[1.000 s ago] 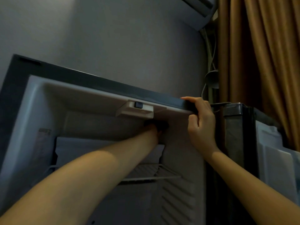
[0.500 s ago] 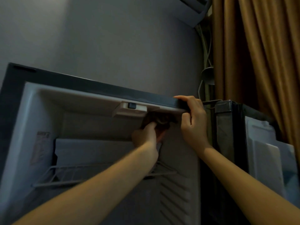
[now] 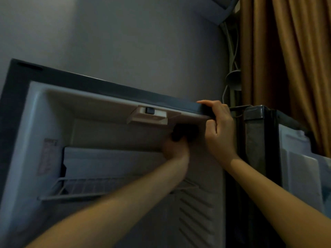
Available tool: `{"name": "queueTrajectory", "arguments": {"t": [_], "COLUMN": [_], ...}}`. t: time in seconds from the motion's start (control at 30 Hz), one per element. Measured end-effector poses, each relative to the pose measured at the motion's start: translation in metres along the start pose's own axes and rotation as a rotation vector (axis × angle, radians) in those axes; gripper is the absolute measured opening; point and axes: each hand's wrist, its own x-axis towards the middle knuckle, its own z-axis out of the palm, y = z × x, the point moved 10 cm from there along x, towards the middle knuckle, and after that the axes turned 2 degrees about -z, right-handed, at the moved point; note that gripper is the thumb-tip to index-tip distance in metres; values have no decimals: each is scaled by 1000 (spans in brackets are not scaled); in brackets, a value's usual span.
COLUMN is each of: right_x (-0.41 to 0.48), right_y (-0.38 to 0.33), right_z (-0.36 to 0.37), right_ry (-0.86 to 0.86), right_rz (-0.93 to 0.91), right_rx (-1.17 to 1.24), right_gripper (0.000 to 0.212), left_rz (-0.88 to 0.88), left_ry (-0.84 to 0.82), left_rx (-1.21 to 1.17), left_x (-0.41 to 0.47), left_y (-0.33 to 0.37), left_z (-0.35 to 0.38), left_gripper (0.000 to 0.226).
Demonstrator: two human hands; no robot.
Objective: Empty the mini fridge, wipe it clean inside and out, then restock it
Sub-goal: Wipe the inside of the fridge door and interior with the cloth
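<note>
The mini fridge [image 3: 107, 86] stands open in front of me, dark outside and pale inside. My left hand [image 3: 176, 149] reaches into the upper right corner of the cavity and holds a dark cloth [image 3: 185, 133] against the inner wall, just under the ceiling. My right hand [image 3: 218, 129] grips the top right front edge of the fridge, fingers curled over the rim. A wire shelf [image 3: 100, 187] spans the cavity below my left arm. The open door [image 3: 265, 149] hangs at the right.
A pale control box with a dark switch [image 3: 148, 116] hangs from the cavity ceiling, left of the cloth. A grey wall rises behind the fridge. Brown curtains [image 3: 286, 59] and hanging cables [image 3: 231, 51] fill the right side. Ribbed slots run down the inner right wall.
My left hand drew the cloth back and down a little, then pushed it up again into the corner. My right hand kept its grip on the top edge.
</note>
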Motion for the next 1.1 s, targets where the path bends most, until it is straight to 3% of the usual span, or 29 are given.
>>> {"name": "queueTrajectory", "arguments": {"t": [0.1, 0.27, 0.4, 0.47, 0.53, 0.6, 0.7, 0.8, 0.9, 1.1], "right_x": [0, 2, 1, 1, 1, 0, 0, 0, -1, -1], "right_y": [1, 0, -2, -2, -1, -1, -1, -1, -1, -1], "right_z": [-1, -3, -3, -3, -3, -2, -2, -2, -2, 0], "right_ry": [-1, 6, 17, 8, 4, 5, 15, 13, 19, 24], "right_rz": [-3, -2, -1, 6, 12, 6, -4, -5, -14, 2], "right_rx": [22, 66, 41, 34, 30, 31, 27, 23, 25, -16], "right_gripper": [46, 49, 48, 47, 46, 45, 45, 45, 44, 44], "left_rz": [144, 201, 29, -62, -83, -61, 117, 175, 213, 366], "left_ry": [-125, -307, -202, -57, 53, 17, -71, -58, -39, -43], "left_rx": [-110, -73, 44, 125, 232, 429, 686, 889, 996, 977], "left_x": [-32, -53, -10, 22, 59, 74, 69, 72, 72, 44], "left_y": [24, 44, 14, -3, -17, -14, 8, 7, 3, 9], "left_z": [16, 25, 11, -8, -28, -31, -11, -5, -2, 9], "left_gripper": [5, 17, 9, 32, 33, 30, 40, 51, 49, 34]}}
